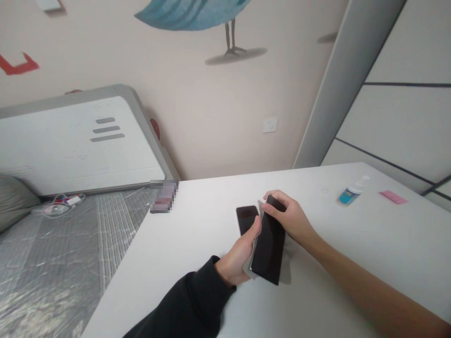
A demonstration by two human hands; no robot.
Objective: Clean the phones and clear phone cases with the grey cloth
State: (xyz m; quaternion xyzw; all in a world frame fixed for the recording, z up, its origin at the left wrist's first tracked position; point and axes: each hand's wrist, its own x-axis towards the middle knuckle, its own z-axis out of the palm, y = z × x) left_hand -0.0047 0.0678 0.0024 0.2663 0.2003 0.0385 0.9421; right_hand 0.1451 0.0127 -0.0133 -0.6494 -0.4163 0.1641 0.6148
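A dark-screened smartphone (269,249) is tilted over the white table between my two hands. My right hand (294,216) grips its upper end, thumb across the front and fingers around the far edge. My left hand (237,260) closes on its left side, where a pale, translucent edge like a phone case (249,268) shows; whether this edge is on the phone or apart from it I cannot tell. Behind my left thumb is a second phone (246,217) with a dark screen and light rim, partly hidden by the hand.
A small white bottle with a blue label (348,196) stands at the right of the white table (197,220), beside a pink slip (393,196). At the left corner lies a blurred-out rectangular item (164,196). A plastic-covered bed (81,244) adjoins on the left.
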